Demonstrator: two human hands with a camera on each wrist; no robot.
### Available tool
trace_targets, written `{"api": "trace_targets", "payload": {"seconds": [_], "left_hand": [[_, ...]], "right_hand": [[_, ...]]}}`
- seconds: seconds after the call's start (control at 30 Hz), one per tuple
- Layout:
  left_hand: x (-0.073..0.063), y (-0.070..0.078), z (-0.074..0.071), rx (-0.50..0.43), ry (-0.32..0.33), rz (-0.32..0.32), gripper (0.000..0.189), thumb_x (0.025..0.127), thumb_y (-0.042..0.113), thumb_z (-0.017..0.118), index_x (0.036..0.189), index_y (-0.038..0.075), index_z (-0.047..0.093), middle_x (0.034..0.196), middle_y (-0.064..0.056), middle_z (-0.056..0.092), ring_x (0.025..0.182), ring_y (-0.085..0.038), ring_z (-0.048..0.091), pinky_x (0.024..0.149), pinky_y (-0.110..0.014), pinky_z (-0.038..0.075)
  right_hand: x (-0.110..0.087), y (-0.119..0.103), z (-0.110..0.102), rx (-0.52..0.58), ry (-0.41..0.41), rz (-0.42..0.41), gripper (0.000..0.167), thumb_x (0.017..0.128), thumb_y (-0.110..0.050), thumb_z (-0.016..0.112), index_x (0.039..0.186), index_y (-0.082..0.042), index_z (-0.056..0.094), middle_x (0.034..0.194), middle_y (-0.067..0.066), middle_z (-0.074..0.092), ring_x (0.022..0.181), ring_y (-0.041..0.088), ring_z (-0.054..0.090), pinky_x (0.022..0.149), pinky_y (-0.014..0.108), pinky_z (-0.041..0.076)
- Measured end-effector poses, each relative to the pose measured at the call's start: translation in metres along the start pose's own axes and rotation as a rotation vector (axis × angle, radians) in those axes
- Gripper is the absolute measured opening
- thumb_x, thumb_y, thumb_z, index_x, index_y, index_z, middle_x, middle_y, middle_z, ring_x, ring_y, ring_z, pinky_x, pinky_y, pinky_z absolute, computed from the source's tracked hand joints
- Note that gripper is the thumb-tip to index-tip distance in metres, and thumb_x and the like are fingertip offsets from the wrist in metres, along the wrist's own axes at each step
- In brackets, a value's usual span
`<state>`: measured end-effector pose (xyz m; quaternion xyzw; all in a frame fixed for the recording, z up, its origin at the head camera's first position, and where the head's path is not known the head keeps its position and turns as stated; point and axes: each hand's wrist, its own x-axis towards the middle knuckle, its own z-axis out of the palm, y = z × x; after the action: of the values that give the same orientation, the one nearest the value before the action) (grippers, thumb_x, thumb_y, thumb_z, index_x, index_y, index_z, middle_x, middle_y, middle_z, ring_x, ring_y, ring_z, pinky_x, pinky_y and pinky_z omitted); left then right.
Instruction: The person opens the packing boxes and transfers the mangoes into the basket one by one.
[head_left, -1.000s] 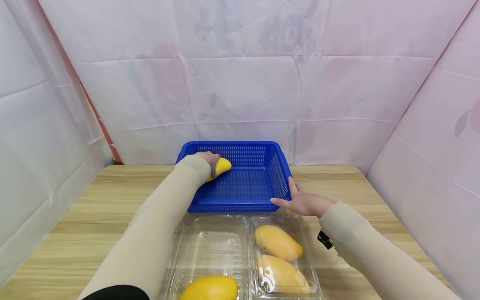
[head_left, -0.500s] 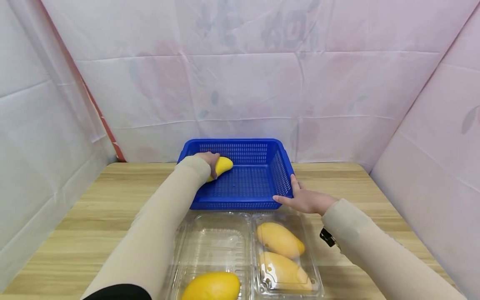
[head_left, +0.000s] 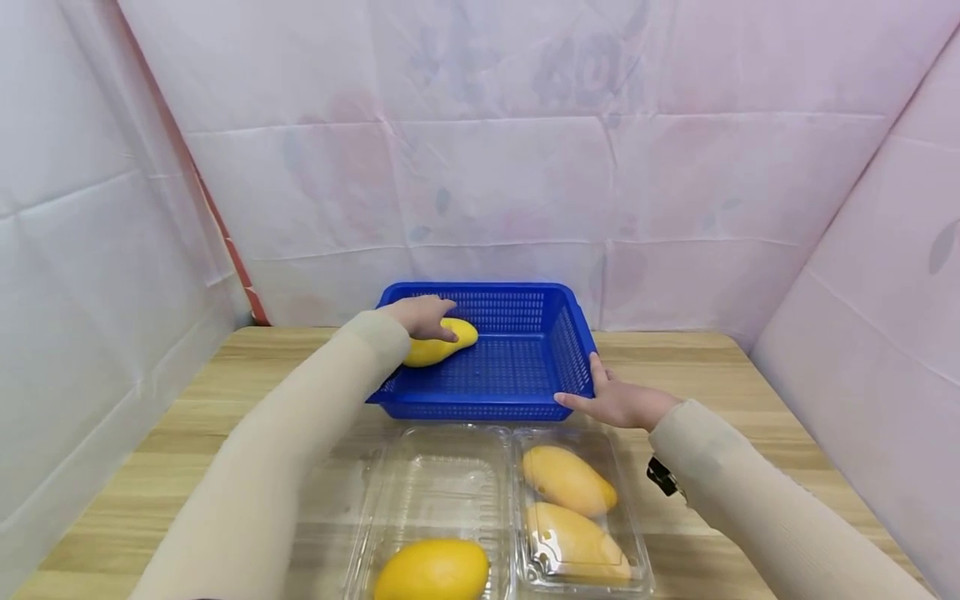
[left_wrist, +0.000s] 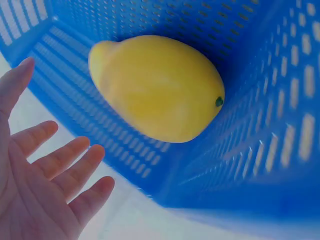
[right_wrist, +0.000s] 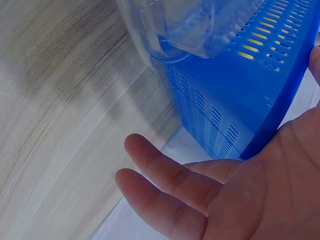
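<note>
A yellow mango (head_left: 431, 346) lies at the left end of the blue plastic basket (head_left: 487, 411). My left hand (head_left: 423, 317) is above it with fingers extended. In the left wrist view the mango (left_wrist: 160, 87) rests on the basket floor, and the fingers stand apart from it. My right hand (head_left: 618, 403) touches the basket's front right corner, with the thumb along the front side and the other fingers along the right side. In the right wrist view its fingers (right_wrist: 172, 175) are mostly straight, and the palm lies against the blue rim.
In front of the basket stands an open clear clamshell box (head_left: 442, 467) with one mango (head_left: 433, 571) in its near end. On its right, two mangoes (head_left: 570, 481) lie under the clear plastic half (head_left: 641, 542). Cloth walls (head_left: 495, 183) enclose the wooden table (head_left: 300, 417).
My left hand has let go of the mango and risen slightly off it, leaving it in the basket. The right hand stays at the basket corner. The head view has shifted a little.
</note>
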<state>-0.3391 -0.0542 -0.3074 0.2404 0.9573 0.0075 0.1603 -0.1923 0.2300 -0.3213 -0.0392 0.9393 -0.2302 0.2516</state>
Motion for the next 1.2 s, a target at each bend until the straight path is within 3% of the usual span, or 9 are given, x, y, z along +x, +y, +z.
{"api": "trace_targets", "payload": {"seconds": [0.2,0.4,0.67,0.83,0.97,1.2], "left_hand": [[-0.018,0.014,0.003,0.076,0.015,0.078,0.07,0.089,0.049,0.055,0.146,0.015,0.033,0.147,-0.01,0.034,0.133,-0.027,0.031,0.107,-0.046,0.026],[-0.043,0.028,0.006,0.167,0.047,0.159,0.07,0.089,0.051,0.054,0.147,0.017,0.032,0.148,-0.009,0.031,0.134,-0.026,0.031,0.105,-0.044,0.03],[-0.079,0.042,0.01,0.269,0.129,0.322,0.069,0.089,0.048,0.057,0.145,0.014,0.035,0.146,-0.009,0.035,0.133,-0.022,0.033,0.105,-0.037,0.031],[-0.099,0.05,0.013,0.311,0.18,0.408,0.067,0.087,0.049,0.059,0.141,0.013,0.041,0.142,-0.01,0.041,0.128,-0.022,0.04,0.101,-0.035,0.036],[-0.111,0.056,0.015,0.329,0.196,0.463,0.067,0.087,0.048,0.06,0.14,0.011,0.043,0.141,-0.01,0.042,0.129,-0.022,0.039,0.103,-0.034,0.034],[-0.128,0.061,0.024,0.355,0.214,0.524,0.066,0.087,0.049,0.059,0.14,0.012,0.044,0.141,-0.01,0.042,0.13,-0.022,0.037,0.104,-0.037,0.034]], "right_hand": [[0.003,0.006,-0.002,0.028,-0.007,-0.004,0.112,0.086,-0.069,0.039,0.139,0.006,-0.025,0.145,0.034,-0.015,0.133,0.05,-0.002,0.104,0.062,0.008],[0.005,0.009,-0.004,0.027,-0.011,-0.02,0.112,0.086,-0.068,0.04,0.138,0.007,-0.026,0.145,0.034,-0.017,0.133,0.05,-0.004,0.104,0.062,0.007],[0.007,0.012,-0.007,0.032,-0.015,-0.021,0.112,0.086,-0.069,0.039,0.138,0.007,-0.026,0.145,0.035,-0.017,0.133,0.051,-0.005,0.104,0.062,0.007],[0.009,0.013,-0.009,0.032,-0.015,-0.024,0.112,0.087,-0.068,0.039,0.138,0.007,-0.026,0.144,0.035,-0.017,0.132,0.051,-0.005,0.104,0.063,0.007],[0.01,0.014,-0.01,0.031,-0.019,-0.025,0.112,0.086,-0.068,0.039,0.137,0.006,-0.027,0.144,0.035,-0.019,0.132,0.051,-0.005,0.104,0.063,0.006],[0.011,0.015,-0.012,0.035,-0.024,-0.036,0.111,0.087,-0.067,0.039,0.137,0.006,-0.028,0.144,0.035,-0.02,0.132,0.051,-0.005,0.104,0.063,0.006]]}}
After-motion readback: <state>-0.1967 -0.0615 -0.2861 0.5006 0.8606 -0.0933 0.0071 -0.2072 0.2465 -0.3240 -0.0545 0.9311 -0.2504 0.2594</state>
